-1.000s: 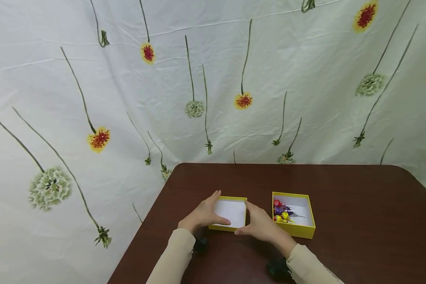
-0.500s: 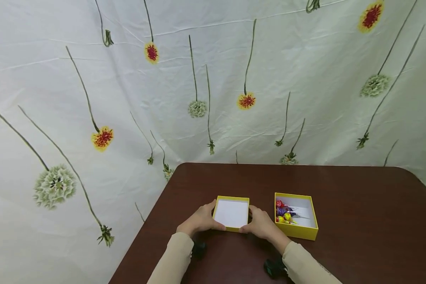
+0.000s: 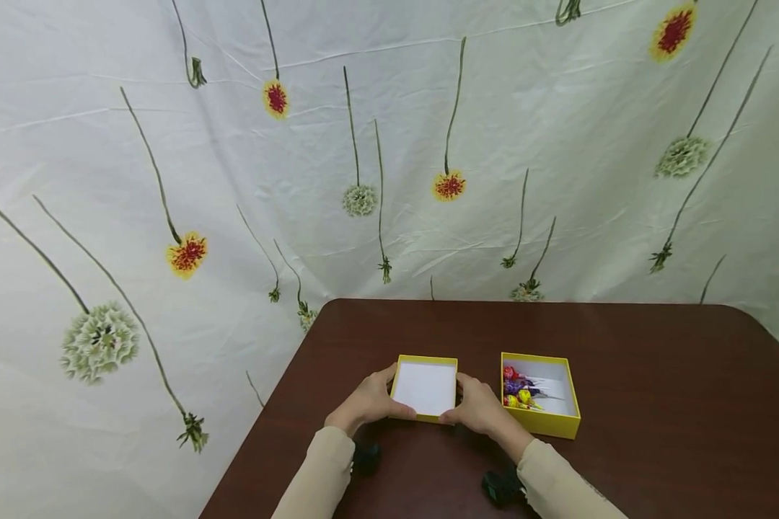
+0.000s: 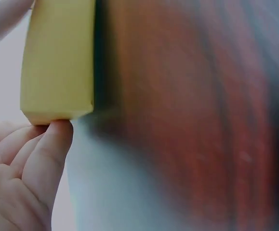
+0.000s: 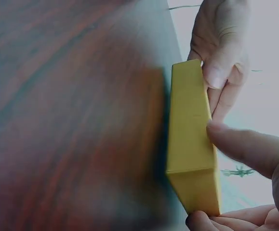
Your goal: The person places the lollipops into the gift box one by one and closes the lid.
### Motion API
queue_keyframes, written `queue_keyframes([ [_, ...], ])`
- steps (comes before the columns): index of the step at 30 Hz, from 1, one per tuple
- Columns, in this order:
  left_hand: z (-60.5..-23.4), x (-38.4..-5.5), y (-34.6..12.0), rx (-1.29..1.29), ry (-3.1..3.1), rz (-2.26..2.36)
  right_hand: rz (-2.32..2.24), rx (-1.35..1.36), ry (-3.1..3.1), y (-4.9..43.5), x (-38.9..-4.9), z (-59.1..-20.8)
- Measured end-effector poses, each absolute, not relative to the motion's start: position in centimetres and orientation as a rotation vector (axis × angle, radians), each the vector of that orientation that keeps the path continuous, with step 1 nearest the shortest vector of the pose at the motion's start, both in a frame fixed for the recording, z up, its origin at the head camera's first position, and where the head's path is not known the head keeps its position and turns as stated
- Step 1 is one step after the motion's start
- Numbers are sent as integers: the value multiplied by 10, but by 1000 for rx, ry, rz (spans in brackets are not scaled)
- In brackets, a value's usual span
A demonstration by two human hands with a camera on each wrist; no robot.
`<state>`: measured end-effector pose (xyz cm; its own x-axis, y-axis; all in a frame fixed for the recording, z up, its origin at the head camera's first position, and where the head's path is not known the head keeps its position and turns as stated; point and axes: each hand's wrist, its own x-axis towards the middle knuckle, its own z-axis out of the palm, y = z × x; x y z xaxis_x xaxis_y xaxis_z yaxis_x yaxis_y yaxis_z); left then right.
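Note:
A shallow yellow box lid (image 3: 424, 388), white inside, lies between my hands with its hollow side up, close over the dark table. My left hand (image 3: 367, 402) grips its left side, thumb at the near corner and fingers round the far corner. On the right, my right hand (image 3: 482, 412) holds the opposite side, thumb along the near edge. From the right wrist, the lid's yellow outer wall (image 5: 190, 125) shows a thumb on its rim; in the left wrist view, fingertips (image 4: 61, 127) touch its end. Whether it touches the table I cannot tell.
A deeper yellow box (image 3: 545, 424) with a white inside stands just right of my right hand. Several wrapped lollipops (image 3: 518, 389), red, purple and yellow, lie along its left side. Behind the brown table (image 3: 662, 404) hangs a white flowered cloth (image 3: 402, 166).
One second ago my hands were looser around the lid, the left thumb reaching over its inside. Both now grip its sides, and the lid has turned slightly and shifted a little away from me.

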<state>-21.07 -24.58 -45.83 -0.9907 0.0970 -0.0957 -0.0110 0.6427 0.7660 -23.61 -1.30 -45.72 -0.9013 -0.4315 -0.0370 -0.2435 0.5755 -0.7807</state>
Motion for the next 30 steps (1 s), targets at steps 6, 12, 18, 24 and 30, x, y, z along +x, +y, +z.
queue_keyframes([
  [6,-444,-219,-238,-38,2699,1595,-1441,-567,2498,-9,-240,-443],
  [12,-422,-226,-221,-304,2586,1959,-1657,-459,2311,0,-249,-416],
  [18,-402,-230,-192,-478,2525,2159,-1746,-408,2141,8,-259,-392],
  [24,-396,-234,-169,-473,2639,2197,-1802,-337,2135,21,-262,-379],
  [30,-389,-235,-153,-446,2685,2402,-1922,-235,2182,37,-263,-370],
])
